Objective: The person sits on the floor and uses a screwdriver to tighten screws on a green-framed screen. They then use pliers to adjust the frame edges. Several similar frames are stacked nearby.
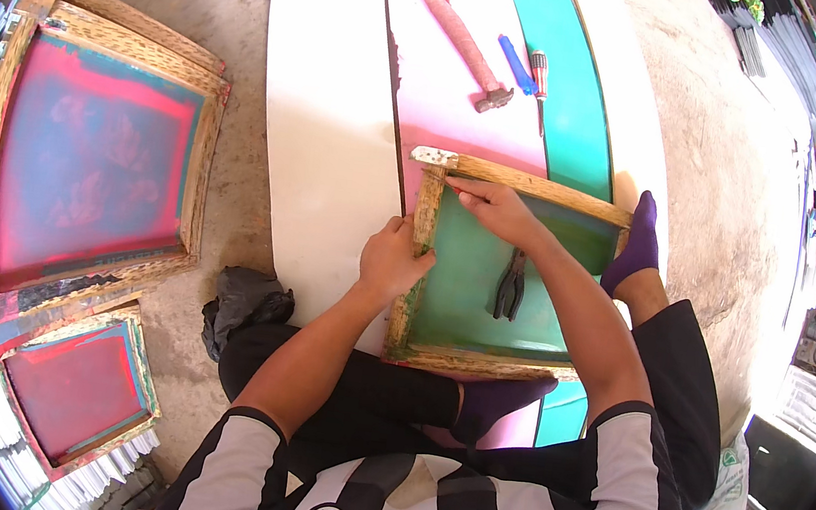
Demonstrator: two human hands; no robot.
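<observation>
A wooden screen-printing frame with green mesh lies in front of me. My left hand is closed round its left bar, the thumb over the inner edge. My right hand is at the inside of the far left corner, fingers pinched together with the index finger forward. A small red bit shows at its fingertips; what it belongs to is hidden. Dark pliers rest on the mesh below my right forearm. Beyond the frame lie a hammer, a blue-handled tool and a screwdriver.
The frame lies on white, pink and teal boards over a concrete floor. At left stand a large framed screen and a smaller red one. A black plastic bag sits by my left knee. My purple-socked foot is at the frame's right.
</observation>
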